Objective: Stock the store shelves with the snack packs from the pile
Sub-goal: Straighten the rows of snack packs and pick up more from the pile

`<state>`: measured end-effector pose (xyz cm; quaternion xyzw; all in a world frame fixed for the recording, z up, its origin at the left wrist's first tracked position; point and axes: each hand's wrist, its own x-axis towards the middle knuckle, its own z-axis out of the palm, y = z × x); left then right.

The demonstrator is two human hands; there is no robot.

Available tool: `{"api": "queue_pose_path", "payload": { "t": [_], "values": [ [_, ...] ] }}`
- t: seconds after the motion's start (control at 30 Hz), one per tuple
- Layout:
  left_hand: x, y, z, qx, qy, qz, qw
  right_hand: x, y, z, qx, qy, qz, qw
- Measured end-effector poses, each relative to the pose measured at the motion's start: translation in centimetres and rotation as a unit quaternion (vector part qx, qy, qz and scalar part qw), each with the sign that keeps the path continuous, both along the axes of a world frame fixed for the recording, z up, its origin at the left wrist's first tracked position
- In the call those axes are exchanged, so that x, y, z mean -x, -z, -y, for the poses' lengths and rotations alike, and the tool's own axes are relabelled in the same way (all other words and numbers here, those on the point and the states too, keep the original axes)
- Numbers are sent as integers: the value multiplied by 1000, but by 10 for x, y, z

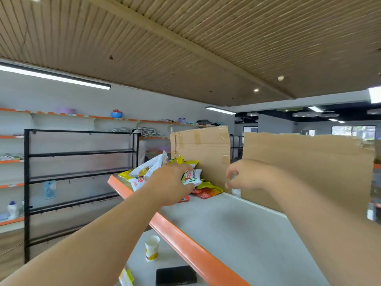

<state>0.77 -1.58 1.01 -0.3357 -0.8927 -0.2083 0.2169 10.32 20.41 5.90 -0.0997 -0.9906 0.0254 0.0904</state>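
A pile of snack packs (148,170), white, yellow and red, lies at the far end of a white shelf top (231,228) with an orange front edge. My left hand (171,184) reaches into the pile, fingers curled round a white pack with green trim (192,176). A red pack (206,193) and a yellow one lie beneath it. My right hand (241,176) hovers to the right of the pile in front of the cardboard, fingers loosely curled and holding nothing.
Two cardboard sheets (305,168) stand upright along the back of the shelf top. On the lower shelf are a paper cup (152,247) and a black phone (175,275). A black wire rack (80,174) stands to the left; wall shelves run behind it.
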Motion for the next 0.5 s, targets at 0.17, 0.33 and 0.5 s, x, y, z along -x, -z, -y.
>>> {"api": "queue_pose_path", "payload": {
  "t": [0.17, 0.33, 0.5],
  "values": [
    [51, 23, -18, -9, 53, 23, 998, 38, 14, -4, -17, 26, 27, 999],
    [109, 36, -41, 4, 94, 22, 995, 82, 35, -4, -19, 67, 47, 996],
    [168, 44, -70, 34, 133, 12, 990, 131, 55, 7, -31, 113, 87, 989]
  ]
}}
